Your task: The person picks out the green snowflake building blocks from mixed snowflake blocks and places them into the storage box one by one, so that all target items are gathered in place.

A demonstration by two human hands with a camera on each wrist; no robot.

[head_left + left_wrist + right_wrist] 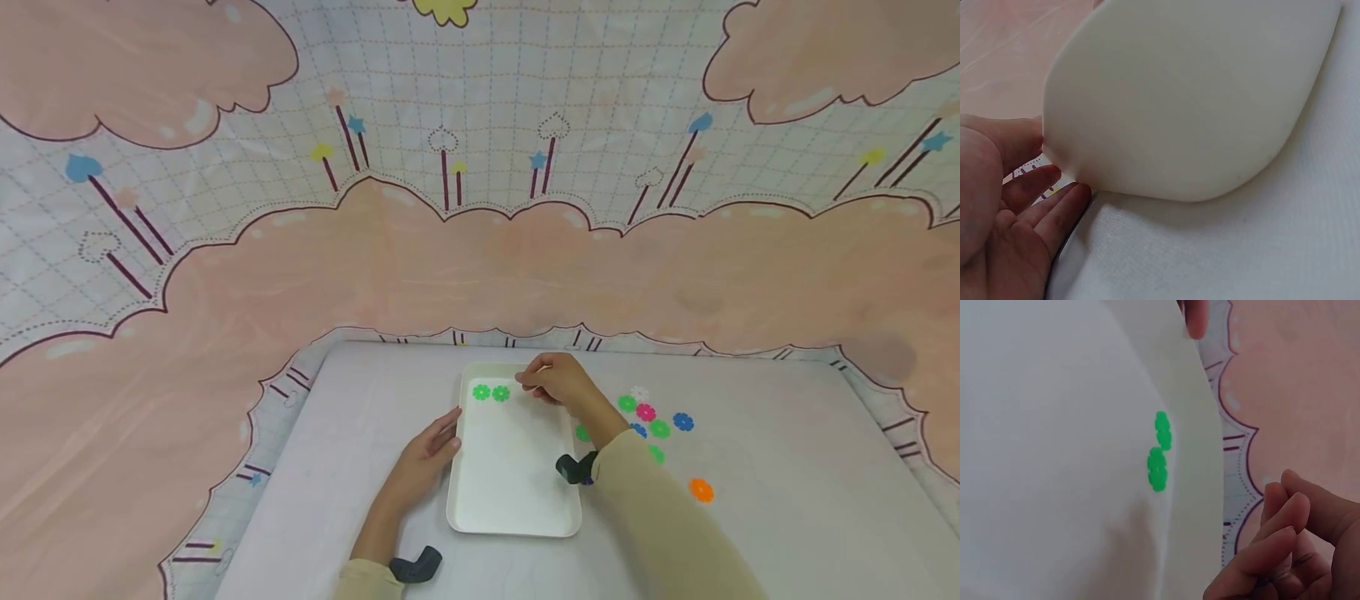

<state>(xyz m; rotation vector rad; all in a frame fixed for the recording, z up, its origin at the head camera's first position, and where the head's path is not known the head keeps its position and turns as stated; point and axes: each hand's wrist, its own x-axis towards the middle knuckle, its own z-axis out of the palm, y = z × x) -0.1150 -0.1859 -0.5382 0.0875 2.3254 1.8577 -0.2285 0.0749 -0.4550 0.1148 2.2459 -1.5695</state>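
Observation:
A white tray [513, 492] lies on the white table, with two green flower-shaped discs [491, 392] side by side near its far left corner. In the head view my left hand [427, 457] is at the tray's left side, fingertips and thumb touching its edge. The left wrist view shows that hand's fingers [1063, 212] against the tray's outer wall. Over the far right part of the tray is my right hand [558, 382], its fingertips just right of the green discs. In the right wrist view its fingers [1285, 531] are curled together, with nothing showing between them.
Right of the tray, flower discs are scattered: several green [659, 428], a pink [646, 412], a white [639, 392], a few blue [683, 422] and, nearer, an orange [701, 490]. The right forearm covers some. A patterned cloth backdrop [480, 267] stands behind the table.

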